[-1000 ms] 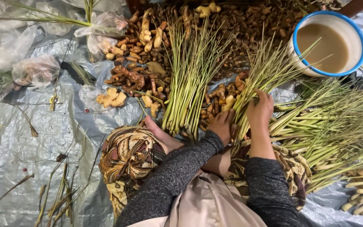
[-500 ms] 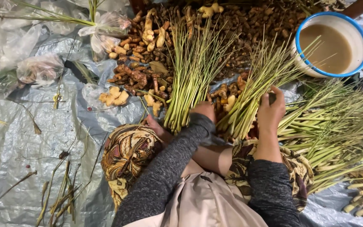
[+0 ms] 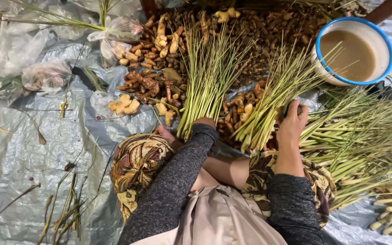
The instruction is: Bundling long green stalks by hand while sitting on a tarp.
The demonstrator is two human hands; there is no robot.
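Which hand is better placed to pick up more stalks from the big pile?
Right. The right hand already lies beside the loose stalk pile; the left hand is at the standing bundle, farther away.

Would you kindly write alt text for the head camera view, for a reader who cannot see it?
Seen from above, a seated person's right hand rests on a lemongrass bundle; the left hand, mostly hidden by its grey sleeve, reaches a second bundle. Ahead lie piled brown roots on a grey tarp, with a blue-rimmed bowl of brown liquid at upper right.
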